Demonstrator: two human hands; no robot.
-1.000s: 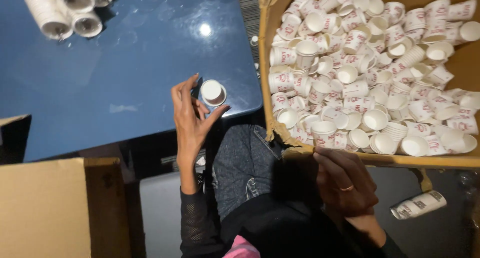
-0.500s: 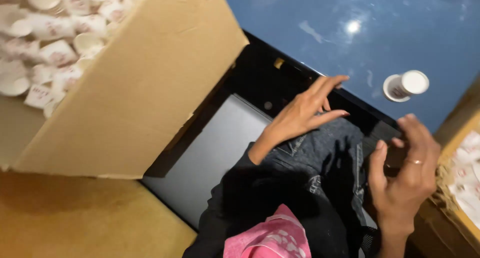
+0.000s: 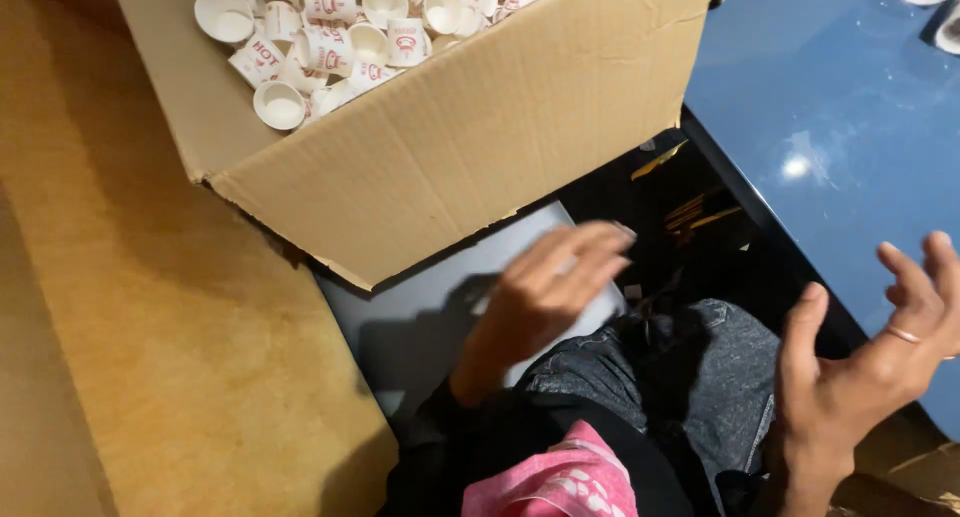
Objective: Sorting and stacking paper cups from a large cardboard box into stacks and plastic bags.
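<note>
- Left hand (image 3: 545, 292), open and blurred at frame centre, is nearest the cardboard box (image 3: 450, 137); go over its rim for the paper cups (image 3: 330, 37).
- Right hand (image 3: 870, 367), lower right, is open and empty.

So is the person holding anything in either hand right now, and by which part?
Nothing is held. The left hand, blurred, hangs with loose fingers near the cardboard box of paper cups. The right hand is open and empty, fingers spread.

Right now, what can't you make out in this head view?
- Left hand: motion-blurred, so its fingers are unclear; it holds nothing visible.
- Cardboard box: cut off by the top edge, and its wall hides the lower paper cups.
- Right hand: wrist runs off the bottom edge.
</note>
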